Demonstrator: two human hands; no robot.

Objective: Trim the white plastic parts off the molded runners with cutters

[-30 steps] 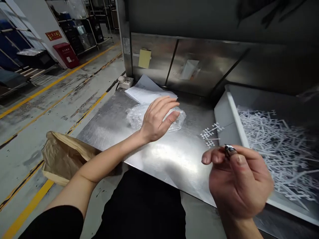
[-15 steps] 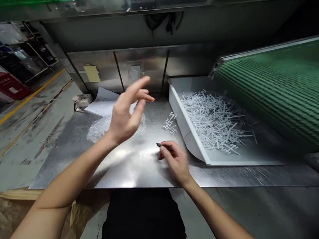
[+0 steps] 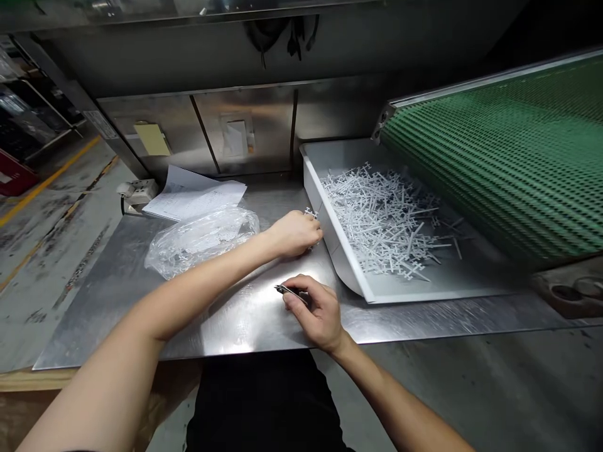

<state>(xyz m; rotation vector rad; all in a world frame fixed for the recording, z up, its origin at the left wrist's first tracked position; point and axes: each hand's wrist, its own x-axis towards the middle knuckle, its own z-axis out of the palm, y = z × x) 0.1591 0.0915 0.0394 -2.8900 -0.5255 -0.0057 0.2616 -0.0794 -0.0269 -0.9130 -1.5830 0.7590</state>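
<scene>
Left hand (image 3: 296,233) is down by the tray's left wall, back of the hand up, fingers curled under. Fingertips mostly hidden, so can't tell how far open it is or whether it has hold of anything. Loose white branched pieces (image 3: 311,213) lie right there, poking out past the knuckles; rest of them covered by the hand, can't count them.

Right hand (image 3: 320,314) is nearer the counter's front edge, closed, thumb and fingers pinching a small dark tool (image 3: 288,290). Tip points left, away from the palm; back end is lost in the grip. Looks like small cutters, exact type hard to make out.

Grey tray (image 3: 336,232) sits on the counter (image 3: 240,317), heaped with white plastic pieces (image 3: 381,220), too tangled to separate. Green belt (image 3: 509,144) slants over the tray's right part and hides it; belt runs out of view at right. Metal part (image 3: 572,289) below it, partly cut off.

Left of the hands: clear plastic bag (image 3: 202,235), contents blurred by glare and folds, front partly behind the left forearm. Papers (image 3: 193,196) behind it, print unreadable. White socket block (image 3: 141,190) beside them. Dark hanging items (image 3: 294,37) at the back, too shadowed to identify.
</scene>
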